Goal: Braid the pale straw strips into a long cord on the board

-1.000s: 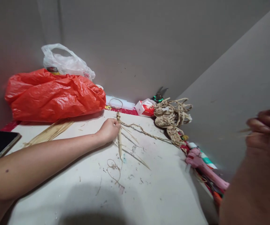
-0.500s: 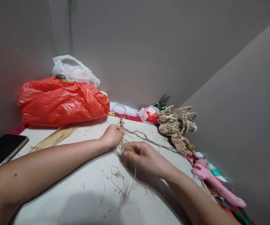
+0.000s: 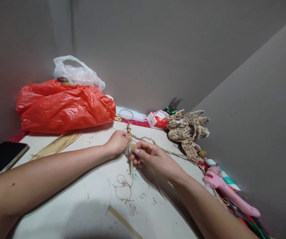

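My left hand point(image 3: 118, 142) is closed around the braided straw piece point(image 3: 129, 129), whose knotted top sticks up past the fingers near the middle of the table. Just to its right, my right hand point(image 3: 149, 155) pinches pale straw strands point(image 3: 132, 146) against the lower part of the piece. Loose ends hang below both hands. From the braid a thin twisted cord point(image 3: 175, 154) runs right, partly behind my right hand. A flat straw strip point(image 3: 124, 221) lies at the table's near edge.
Red plastic bag point(image 3: 65, 108) and phone point(image 3: 5, 159) are at the left, near flat straw point(image 3: 57, 145). Woven straw pieces point(image 3: 180, 132), a small red-and-white box point(image 3: 157, 120) and a pink glue gun point(image 3: 229, 192) line the right side. Thin curled fibres point(image 3: 123, 191) lie below my hands.
My right hand has shifted its fingers on the strands, and its fingertips now show more. A flat strip has appeared at the near edge. My left hand keeps its hold.
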`<state>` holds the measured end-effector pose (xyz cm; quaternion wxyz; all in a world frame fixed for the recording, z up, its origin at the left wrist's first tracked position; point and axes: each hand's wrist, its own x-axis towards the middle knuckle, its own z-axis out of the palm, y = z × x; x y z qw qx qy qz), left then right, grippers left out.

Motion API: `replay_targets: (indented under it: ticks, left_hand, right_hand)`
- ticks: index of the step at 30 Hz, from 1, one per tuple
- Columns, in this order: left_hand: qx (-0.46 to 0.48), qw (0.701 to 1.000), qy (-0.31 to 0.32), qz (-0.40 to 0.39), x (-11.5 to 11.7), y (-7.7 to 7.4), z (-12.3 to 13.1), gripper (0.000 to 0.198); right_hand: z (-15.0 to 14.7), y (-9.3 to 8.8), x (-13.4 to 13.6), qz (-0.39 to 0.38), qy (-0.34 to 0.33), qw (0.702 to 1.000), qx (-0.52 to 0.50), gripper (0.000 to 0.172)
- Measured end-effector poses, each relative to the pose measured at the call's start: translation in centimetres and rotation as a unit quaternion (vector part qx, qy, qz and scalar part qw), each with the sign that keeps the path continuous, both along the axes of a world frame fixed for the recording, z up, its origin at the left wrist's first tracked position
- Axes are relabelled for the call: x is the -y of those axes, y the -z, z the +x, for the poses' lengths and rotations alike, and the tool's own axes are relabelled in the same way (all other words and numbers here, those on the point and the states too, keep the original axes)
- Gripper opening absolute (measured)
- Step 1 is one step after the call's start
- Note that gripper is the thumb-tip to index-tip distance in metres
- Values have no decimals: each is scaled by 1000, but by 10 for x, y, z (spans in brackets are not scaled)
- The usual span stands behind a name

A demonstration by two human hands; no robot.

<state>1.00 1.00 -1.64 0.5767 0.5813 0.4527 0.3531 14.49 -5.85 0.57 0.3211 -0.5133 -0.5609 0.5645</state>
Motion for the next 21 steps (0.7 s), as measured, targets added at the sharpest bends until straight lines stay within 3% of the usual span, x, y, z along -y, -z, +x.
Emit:
replay_targets:
  ticks: [6,9,14,21]
  left_hand:
    - [-20,1000,-8,19,0,1,1,27]
    - [-7,1000,-7,26,-1,3,1,27]
    - [-19,999,3,40,0,1,0,30]
    - [-25,999,7,33,1,0,0,32]
  right_hand:
    - [2,3,-5,40,84,996,8,27]
    - [1,-2,-3,-17,71,997,-39,31]
    - [-5,-7,3,-108,-20,990,-91,28]
    - [-6,-1,1,-66,26,997,-38,30]
